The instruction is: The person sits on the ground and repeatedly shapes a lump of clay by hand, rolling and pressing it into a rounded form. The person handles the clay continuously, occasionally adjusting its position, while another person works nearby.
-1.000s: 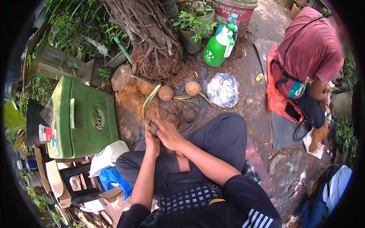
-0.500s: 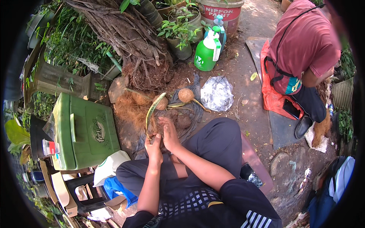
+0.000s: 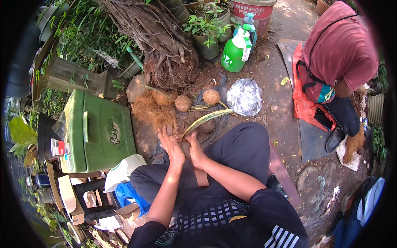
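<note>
- Hands first: your left hand (image 3: 171, 145) and right hand (image 3: 195, 149) sit side by side over your lap, wrists nearly touching, palms turned toward each other.
- Your left hand's fingers (image 3: 164, 133) are stretched out, loosely apart, tips at the edge of the coconut fibre heap (image 3: 153, 112); nothing clamped that I can see.
- Your right hand is curled narrow round the base of the long green-yellow leaf (image 3: 206, 119); what sits under the palms between both hands, cannot tell.
- That leaf runs up and right from your right hand, tilted, tip toward the crumpled clear plastic bag (image 3: 245, 96).
- Your bent knee in dark trousers (image 3: 244, 144) is just right of the hands.
- Green cooler box (image 3: 97, 132) to your left, lid shut, with a white bag (image 3: 122, 171) just below it.
- Beyond the fibre heap: two brown fibre balls, one (image 3: 183, 103) beside the heap, the other (image 3: 211, 96) near the plastic bag.
- Farther back: tangled root clump (image 3: 159, 45), potted plant (image 3: 206, 31), green spray bottle (image 3: 235, 51) standing upright on the soil.
- Far right: another person in a red shirt (image 3: 339, 49) crouches, well apart from you.
</note>
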`<action>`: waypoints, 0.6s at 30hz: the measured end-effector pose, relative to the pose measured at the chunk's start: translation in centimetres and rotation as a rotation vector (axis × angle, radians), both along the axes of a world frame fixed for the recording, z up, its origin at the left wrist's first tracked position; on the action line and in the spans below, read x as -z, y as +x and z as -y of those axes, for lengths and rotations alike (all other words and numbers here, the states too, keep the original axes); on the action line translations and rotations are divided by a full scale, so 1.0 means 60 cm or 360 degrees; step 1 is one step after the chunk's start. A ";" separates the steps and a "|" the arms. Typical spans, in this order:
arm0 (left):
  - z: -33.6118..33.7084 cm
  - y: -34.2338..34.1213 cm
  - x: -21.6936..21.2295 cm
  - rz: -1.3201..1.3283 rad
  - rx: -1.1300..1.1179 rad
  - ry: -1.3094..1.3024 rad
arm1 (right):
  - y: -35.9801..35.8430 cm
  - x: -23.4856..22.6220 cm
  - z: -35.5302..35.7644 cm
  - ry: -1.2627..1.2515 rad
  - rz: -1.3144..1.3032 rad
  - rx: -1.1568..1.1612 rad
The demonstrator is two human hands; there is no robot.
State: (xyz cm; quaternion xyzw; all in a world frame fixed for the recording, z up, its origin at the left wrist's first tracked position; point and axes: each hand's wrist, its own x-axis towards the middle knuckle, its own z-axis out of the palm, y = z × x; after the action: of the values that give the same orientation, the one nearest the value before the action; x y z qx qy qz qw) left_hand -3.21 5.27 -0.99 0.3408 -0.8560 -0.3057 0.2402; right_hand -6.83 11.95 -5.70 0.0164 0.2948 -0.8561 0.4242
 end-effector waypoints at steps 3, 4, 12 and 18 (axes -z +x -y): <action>-0.014 -0.015 -0.001 -0.0062 -0.0202 -0.0130 | -0.006 0.013 0.005 0.0283 0.0043 -0.0018; -0.018 -0.021 0.000 -0.0130 -0.0253 -0.0210 | -0.009 0.016 0.008 0.0297 -0.0019 0.0097; -0.021 -0.036 0.015 -0.0432 -0.0159 -0.0211 | -0.036 0.000 0.000 0.0194 -0.0131 0.0263; -0.012 -0.015 0.023 -0.0971 -0.0149 0.1631 | -0.045 -0.029 -0.008 0.0021 -0.0608 0.0052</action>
State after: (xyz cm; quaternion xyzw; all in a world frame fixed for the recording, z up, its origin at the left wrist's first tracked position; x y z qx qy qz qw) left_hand -4.11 5.97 -2.36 0.3473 -0.4759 -0.7529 0.2934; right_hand -9.51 12.43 -3.94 -0.1389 0.3751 -0.8485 0.3465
